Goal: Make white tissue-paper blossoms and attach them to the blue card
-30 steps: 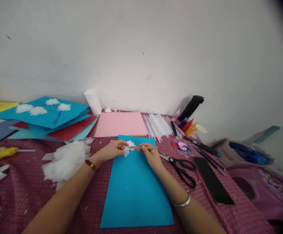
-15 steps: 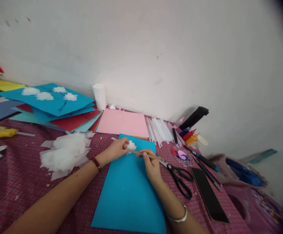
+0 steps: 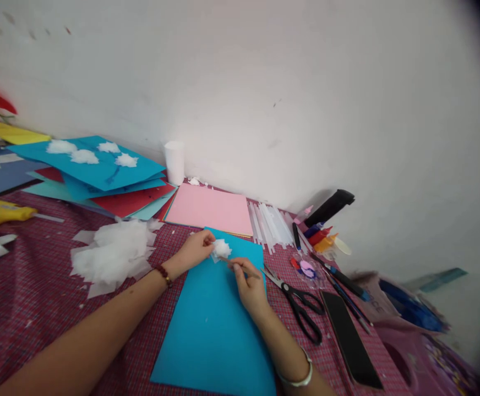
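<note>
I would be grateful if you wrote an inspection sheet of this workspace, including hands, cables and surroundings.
Surface: checked cloth, with white scraps.
Things in work: white tuft near the far end of the blue sheet; stick with its tip at the tuft.
Clutter: tissue pile and glue gun at left; scissors and black slab at right.
Left hand: at the tuft's edge; grip unclear.
Right hand: holds the stick.
Cables: nothing seen.
Surroundings: pale wall behind; pink plastic thing past the cloth's right edge.
</note>
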`<act>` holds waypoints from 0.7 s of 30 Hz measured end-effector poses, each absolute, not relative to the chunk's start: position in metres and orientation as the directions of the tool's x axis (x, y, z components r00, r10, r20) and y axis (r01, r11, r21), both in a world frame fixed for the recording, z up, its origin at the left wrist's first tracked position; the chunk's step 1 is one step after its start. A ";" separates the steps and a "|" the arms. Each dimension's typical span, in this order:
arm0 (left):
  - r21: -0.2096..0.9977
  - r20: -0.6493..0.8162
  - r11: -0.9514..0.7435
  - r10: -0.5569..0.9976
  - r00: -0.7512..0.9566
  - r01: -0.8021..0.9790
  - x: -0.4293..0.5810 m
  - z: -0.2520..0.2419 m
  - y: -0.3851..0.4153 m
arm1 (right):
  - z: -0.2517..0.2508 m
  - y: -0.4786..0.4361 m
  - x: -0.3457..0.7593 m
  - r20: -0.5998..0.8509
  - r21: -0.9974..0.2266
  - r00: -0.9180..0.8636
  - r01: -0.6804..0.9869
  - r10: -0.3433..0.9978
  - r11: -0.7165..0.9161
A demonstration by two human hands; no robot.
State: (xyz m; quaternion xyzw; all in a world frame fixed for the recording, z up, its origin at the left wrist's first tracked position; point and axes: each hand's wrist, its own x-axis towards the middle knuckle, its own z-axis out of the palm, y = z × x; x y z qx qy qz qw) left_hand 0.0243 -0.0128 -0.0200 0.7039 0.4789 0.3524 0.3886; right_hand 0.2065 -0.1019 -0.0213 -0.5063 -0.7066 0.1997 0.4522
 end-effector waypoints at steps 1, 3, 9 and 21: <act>0.890 0.119 -0.226 0.953 0.278 0.395 0.024 -0.021 -0.012 | -0.021 -0.103 0.207 0.458 -0.699 -0.115 0.565 0.881 0.437; 0.896 0.112 -0.208 0.961 0.252 0.392 0.023 -0.022 -0.011 | -0.020 -0.105 0.206 0.500 -0.592 -0.211 0.625 0.840 0.509; 0.890 0.117 -0.206 0.965 0.233 0.407 0.023 -0.026 -0.010 | -0.019 -0.111 0.204 0.480 -0.301 -0.427 0.740 0.766 0.601; 0.858 0.142 -0.244 0.959 0.247 0.453 0.024 -0.026 -0.010 | -0.015 -0.112 0.197 0.401 -0.237 -0.497 0.755 0.770 0.611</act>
